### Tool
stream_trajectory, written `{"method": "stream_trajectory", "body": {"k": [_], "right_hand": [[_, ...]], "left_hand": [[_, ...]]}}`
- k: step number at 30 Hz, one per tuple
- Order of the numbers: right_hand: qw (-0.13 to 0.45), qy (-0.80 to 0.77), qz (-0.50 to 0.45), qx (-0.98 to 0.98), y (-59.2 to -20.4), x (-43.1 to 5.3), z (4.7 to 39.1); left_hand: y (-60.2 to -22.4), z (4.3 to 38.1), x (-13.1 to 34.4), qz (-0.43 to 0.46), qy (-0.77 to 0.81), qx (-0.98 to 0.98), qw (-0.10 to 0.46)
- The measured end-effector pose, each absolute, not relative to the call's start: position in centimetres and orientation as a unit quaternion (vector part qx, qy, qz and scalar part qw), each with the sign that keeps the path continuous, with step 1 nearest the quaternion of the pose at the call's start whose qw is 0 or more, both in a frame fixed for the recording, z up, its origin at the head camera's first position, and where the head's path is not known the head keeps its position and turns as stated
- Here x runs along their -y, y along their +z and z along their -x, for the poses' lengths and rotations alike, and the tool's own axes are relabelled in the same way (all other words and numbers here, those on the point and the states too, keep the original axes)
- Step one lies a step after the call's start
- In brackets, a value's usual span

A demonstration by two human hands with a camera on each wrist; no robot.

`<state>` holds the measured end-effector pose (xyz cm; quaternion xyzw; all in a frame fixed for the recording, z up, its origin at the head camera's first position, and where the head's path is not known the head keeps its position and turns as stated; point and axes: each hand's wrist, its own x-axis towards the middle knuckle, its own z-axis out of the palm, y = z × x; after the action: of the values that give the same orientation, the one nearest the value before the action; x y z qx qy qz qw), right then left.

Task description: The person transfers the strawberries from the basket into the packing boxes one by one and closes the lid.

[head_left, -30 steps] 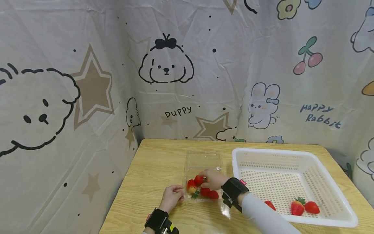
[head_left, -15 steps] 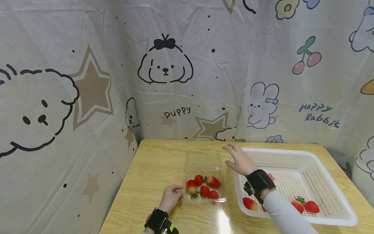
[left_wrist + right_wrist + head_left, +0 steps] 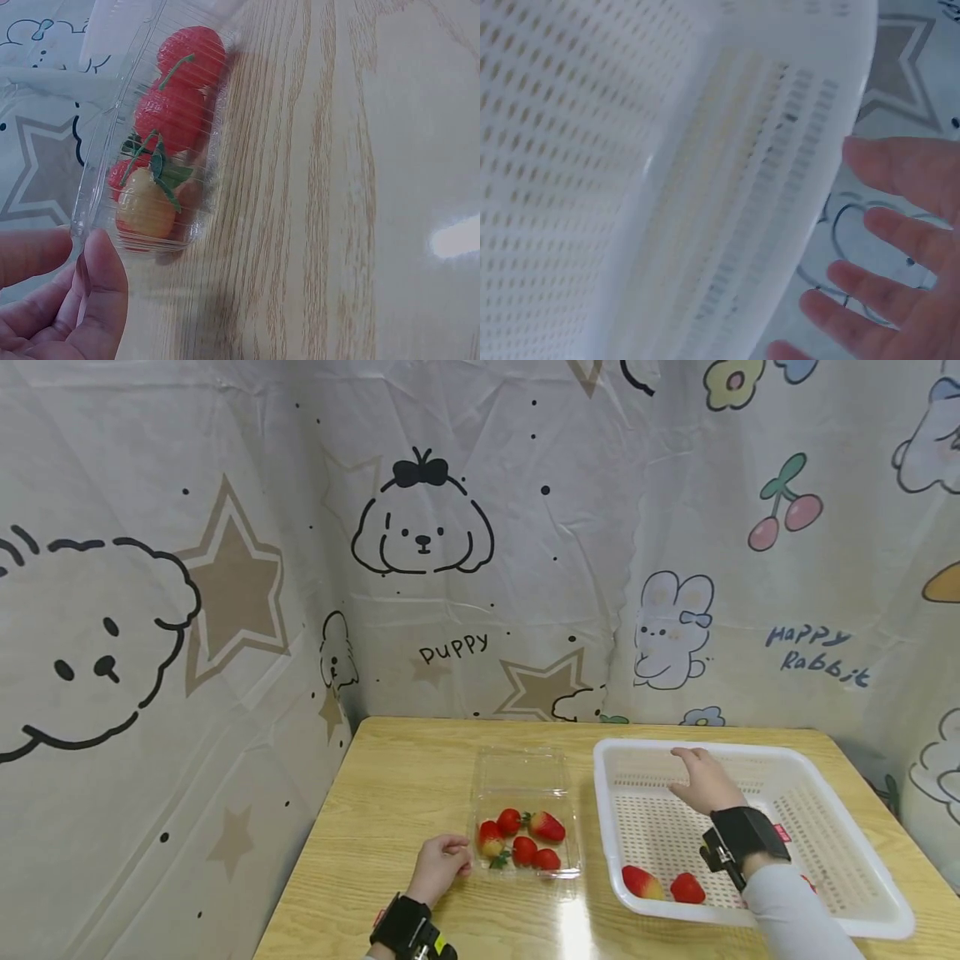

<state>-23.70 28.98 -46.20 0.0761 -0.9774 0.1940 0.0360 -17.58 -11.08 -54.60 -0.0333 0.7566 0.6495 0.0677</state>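
A clear plastic clamshell box [image 3: 480, 802] lies with its lid folded back on the table, holding several red strawberries [image 3: 524, 850] with green leaves. At its left rim, thumb and index finger of my left hand [image 3: 438, 868] pinch the edge, as the left wrist view shows close up. My right hand [image 3: 707, 783], fingers spread and holding nothing, hovers over the white plastic basket [image 3: 609, 827]. In that basket's near side lie a red-and-yellow strawberry [image 3: 642, 882] and a red strawberry [image 3: 687, 888]. My right forearm covers most of the other fruit there.
The wooden table [image 3: 405, 777] carries both containers, the basket to the right of the box. Behind and to the left hangs a printed white cloth [image 3: 525, 610]. Glare shows on the table front [image 3: 574, 927].
My right hand let go of a strawberry in the box, lifted away and swung right over the basket. The left hand has stayed at the box's rim.
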Motion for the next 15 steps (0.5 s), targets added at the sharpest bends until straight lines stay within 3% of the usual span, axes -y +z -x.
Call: {"method": "stream_trajectory", "body": {"k": [7,15], "right_hand": [[-0.097,0.195,-0.014,0.976,-47.9,-32.7,22.9],[-0.201,0.189,0.003,0.961,-49.1,-35.7,21.5]], "left_hand": [[-54.4,17.3,11.1,0.029,0.651,-0.755,0.064],[-54.6,17.4,11.1,0.028,0.648,-0.759,0.061]]}}
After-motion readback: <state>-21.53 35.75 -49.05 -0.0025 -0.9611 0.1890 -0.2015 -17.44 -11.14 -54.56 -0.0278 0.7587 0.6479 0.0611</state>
